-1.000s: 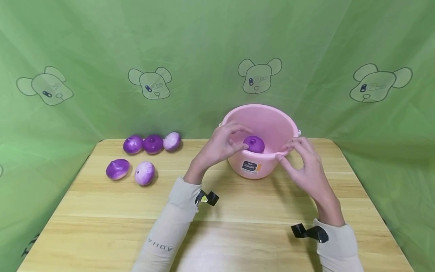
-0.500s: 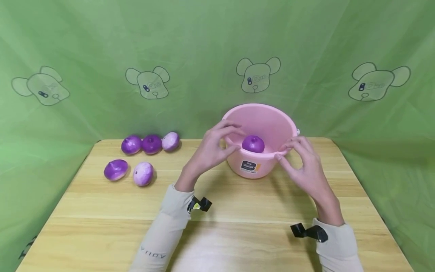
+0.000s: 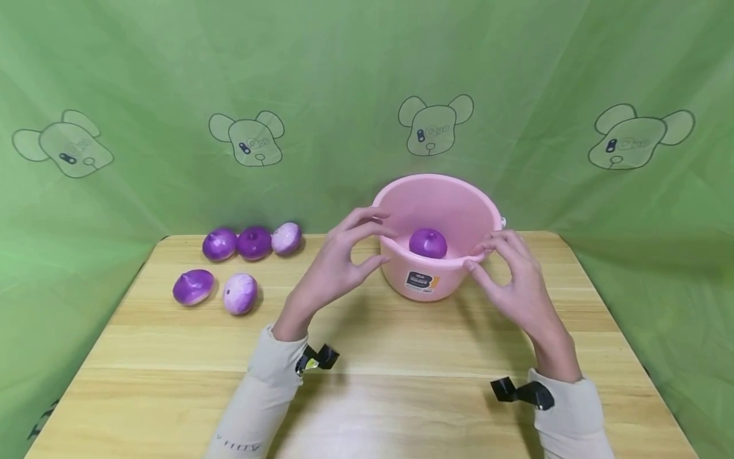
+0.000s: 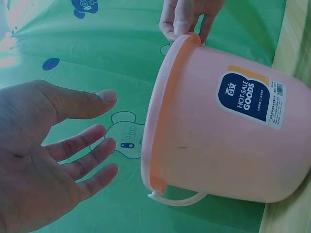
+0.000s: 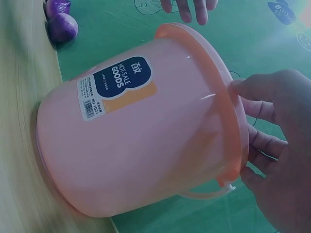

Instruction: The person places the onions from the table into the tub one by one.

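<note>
A pink bucket (image 3: 450,284) stands upright at the back of the table, with one purple onion (image 3: 427,243) inside it. My right hand (image 3: 518,290) pinches the bucket's right rim; in the right wrist view the thumb (image 5: 252,87) lies on the outside of the rim, with fingers over the inner side. Beside the left rim is my left hand (image 3: 329,268), its fingers spread and holding nothing. The left wrist view shows this hand (image 4: 29,141) apart from the bucket (image 4: 204,145), palm and fingers loosely extended.
Toward the table's (image 3: 367,408) back left are three onions in a row: two purple (image 3: 219,245) (image 3: 254,243) and one pale (image 3: 287,239). Two more, one purple (image 3: 194,287) and one pale (image 3: 240,294), lie in front. A green curtain (image 3: 344,64) surrounds the table.
My left hand has let go of the onion, now inside the bucket, and drawn back leftward out over the rim. The right hand has stayed on the rim.
</note>
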### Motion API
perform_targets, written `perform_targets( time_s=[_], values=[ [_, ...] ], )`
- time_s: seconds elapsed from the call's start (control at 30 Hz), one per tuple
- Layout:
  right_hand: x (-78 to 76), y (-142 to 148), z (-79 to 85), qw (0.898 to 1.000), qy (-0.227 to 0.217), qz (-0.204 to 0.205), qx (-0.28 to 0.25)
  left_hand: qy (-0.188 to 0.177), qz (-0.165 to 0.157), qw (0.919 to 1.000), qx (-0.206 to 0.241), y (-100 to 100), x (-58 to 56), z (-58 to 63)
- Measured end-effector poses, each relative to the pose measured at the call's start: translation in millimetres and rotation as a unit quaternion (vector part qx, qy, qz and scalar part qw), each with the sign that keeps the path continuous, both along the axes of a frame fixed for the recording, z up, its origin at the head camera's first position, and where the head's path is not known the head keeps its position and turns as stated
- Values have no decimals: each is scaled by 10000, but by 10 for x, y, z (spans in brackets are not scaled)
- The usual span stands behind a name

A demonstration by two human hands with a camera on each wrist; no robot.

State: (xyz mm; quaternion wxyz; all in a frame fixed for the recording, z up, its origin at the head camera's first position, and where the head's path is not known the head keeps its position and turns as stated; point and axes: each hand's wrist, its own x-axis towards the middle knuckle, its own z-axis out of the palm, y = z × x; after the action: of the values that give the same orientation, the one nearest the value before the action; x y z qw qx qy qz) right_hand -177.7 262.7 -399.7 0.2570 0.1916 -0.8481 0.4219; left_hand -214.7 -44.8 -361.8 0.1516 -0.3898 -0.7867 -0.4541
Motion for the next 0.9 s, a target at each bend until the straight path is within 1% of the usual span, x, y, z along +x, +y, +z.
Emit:
perform_targets(
  time_s=[0.2, 0.37, 0.53, 0.63, 0.73, 0.9],
  values=[
    [9, -6, -8, 10000, -12, 1, 17, -49, 68, 10000, 14, -137, 74, -14],
    [1, 9, -13, 10000, 52, 1, 11, -48, 120, 9999, 10, -211, 104, -43],
    [-4, 7, -22, 10000, -5, -12, -7, -67, 272, 9996, -31, -262, 94, -137],
    [1, 10, -29, 10000, -21, -36, -19, -114, 342, 9993, -84, -283, 77, -171],
    [9, 13, -31, 10000, -22, -56, -33, -76, 407, 9991, -71, -321, 67, -170],
    [3, 10, -27, 10000, -61, -62, -2, -24, 603, 9982, 26, -451, 76, -140]
  ],
)
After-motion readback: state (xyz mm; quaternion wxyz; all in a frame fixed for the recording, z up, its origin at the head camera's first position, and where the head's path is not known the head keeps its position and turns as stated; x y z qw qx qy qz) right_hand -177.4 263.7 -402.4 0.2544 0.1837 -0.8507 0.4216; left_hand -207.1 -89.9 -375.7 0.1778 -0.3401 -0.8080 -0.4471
